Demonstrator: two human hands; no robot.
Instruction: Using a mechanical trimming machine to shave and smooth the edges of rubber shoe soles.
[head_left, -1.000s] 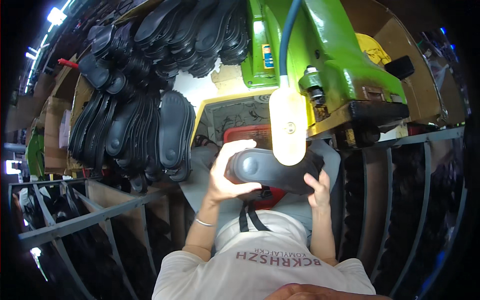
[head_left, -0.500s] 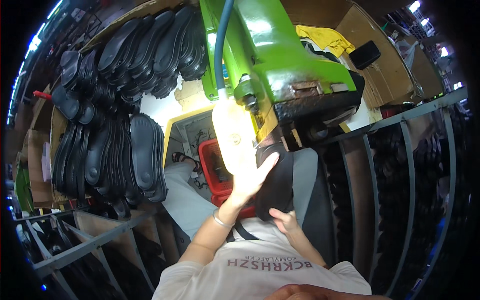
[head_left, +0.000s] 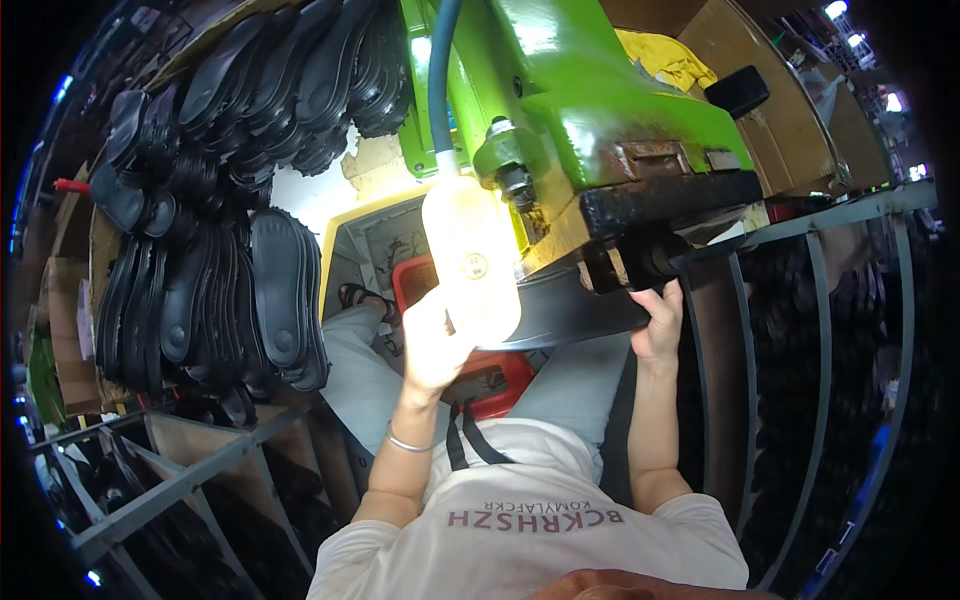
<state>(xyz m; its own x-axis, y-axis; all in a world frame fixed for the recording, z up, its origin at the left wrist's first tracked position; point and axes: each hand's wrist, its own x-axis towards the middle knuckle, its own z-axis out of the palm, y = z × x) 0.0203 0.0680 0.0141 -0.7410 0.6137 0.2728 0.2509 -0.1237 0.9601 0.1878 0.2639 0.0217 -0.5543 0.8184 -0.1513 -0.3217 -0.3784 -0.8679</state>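
A black shoe sole (head_left: 575, 312) lies crosswise under the head of a green machine (head_left: 600, 100), its far edge close beneath the dark metal parts. My right hand (head_left: 658, 322) is closed around the sole's right end, thumb and fingers gripping the edge. At the other end my left hand (head_left: 432, 345) is closed on the sole, partly washed out by the glare of a lit lamp (head_left: 470, 265). That lamp hides the sole's left end and some of my left fingers.
Stacks of black soles (head_left: 285, 290) fill the left side. A red basket (head_left: 515, 385) stands below, between my knees. Metal racks (head_left: 820, 370) flank me on both sides. A cardboard box (head_left: 770, 120) with yellow cloth (head_left: 668, 60) sits at the far right.
The sole has turned from lengthwise to crosswise under the machine head. My right hand has moved up and right, and my left hand has shifted left.
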